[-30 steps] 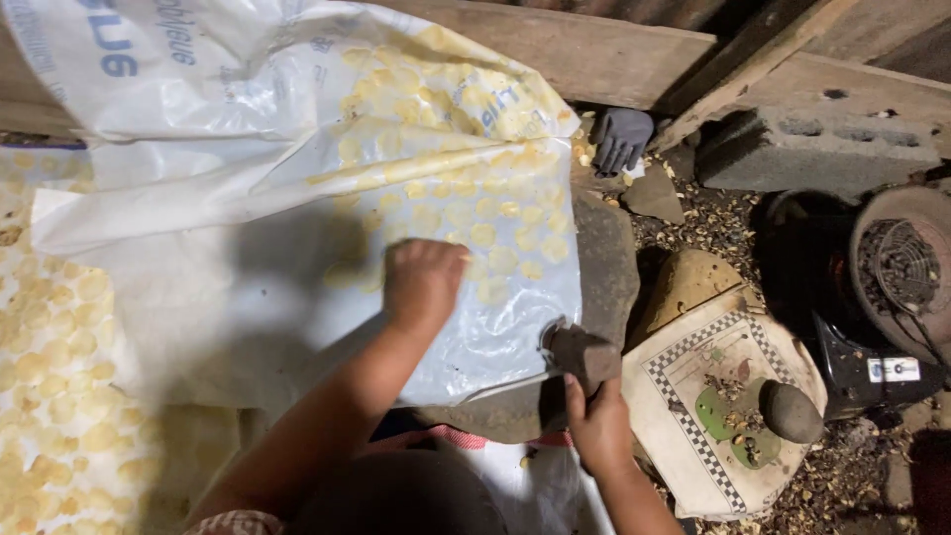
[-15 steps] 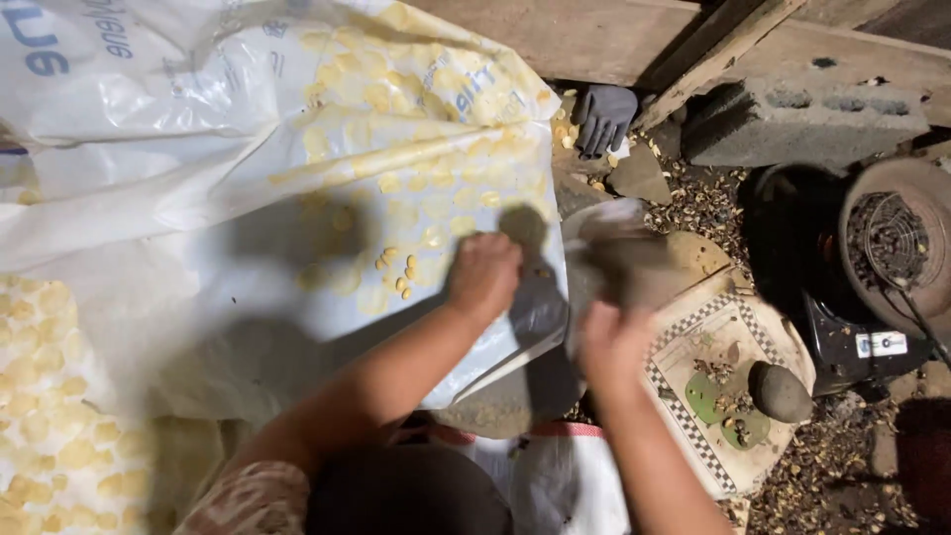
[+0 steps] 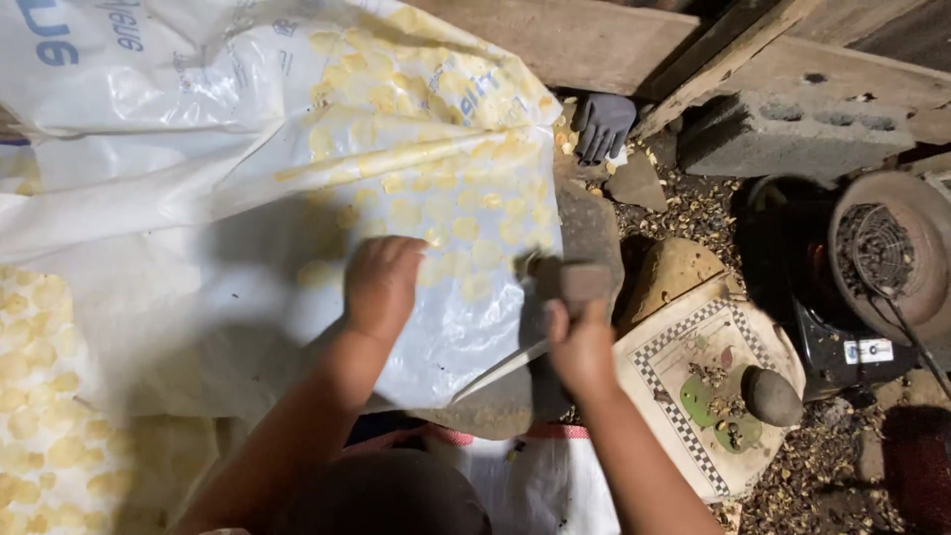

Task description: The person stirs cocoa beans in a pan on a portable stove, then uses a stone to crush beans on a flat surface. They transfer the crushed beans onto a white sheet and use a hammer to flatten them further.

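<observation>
My left hand [image 3: 381, 287] presses flat, fingers together, on a white plastic sheet [image 3: 228, 168] that covers several round yellow discs [image 3: 466, 228]. My right hand [image 3: 580, 347] grips a small brownish block [image 3: 584, 282], held at the sheet's right edge over a large flat stone [image 3: 592, 223]. The sheet's lower edge lifts slightly beside my right wrist. More yellow discs [image 3: 40, 396] lie uncovered at the lower left.
A dark glove [image 3: 602, 124] lies beyond the stone, beside wooden planks [image 3: 565, 40] and a concrete block [image 3: 792, 139]. At right, a checkered tile [image 3: 684, 396] carries a round stone [image 3: 771, 394], near a charcoal stove [image 3: 882, 248]. Debris covers the ground.
My right hand rose from the stone's near edge with the block and now holds it at the sheet's edge. My left hand shifted right, then back left on the sheet.
</observation>
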